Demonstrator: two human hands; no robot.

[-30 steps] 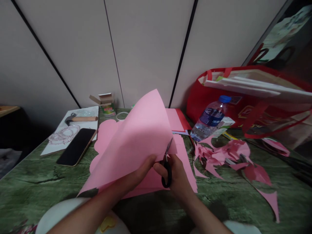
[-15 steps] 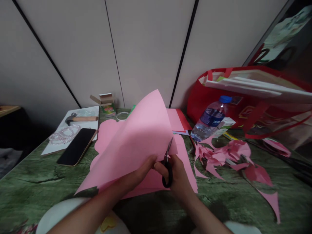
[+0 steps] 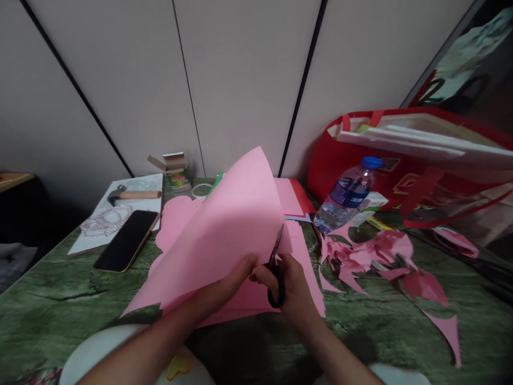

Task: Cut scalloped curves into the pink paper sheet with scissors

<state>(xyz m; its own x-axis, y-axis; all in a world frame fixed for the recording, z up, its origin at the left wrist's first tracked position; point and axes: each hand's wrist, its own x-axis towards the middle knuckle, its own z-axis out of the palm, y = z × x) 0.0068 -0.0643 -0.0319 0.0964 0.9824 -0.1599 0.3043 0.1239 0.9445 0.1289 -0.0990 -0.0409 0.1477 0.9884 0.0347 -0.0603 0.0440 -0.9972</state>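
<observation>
A large pink paper sheet curves upward over the middle of the table. My left hand pinches its lower right part, with some fingers hidden behind the paper. In my right hand is a pair of scissors with black handles, thumb through one loop. The blades point up and away, lying at the right part of the sheet, where a cut edge shows beside them. Under the raised sheet lie more pink sheets, and a scalloped pink paper piece shows to the left.
Pink scraps lie to the right, near a water bottle and a red bag. At the left are a black phone, a hammer, a beaded strand and a small open box. A wall stands behind.
The scissors and my right hand have shifted very slightly. The sheet and my left hand look almost the same.
</observation>
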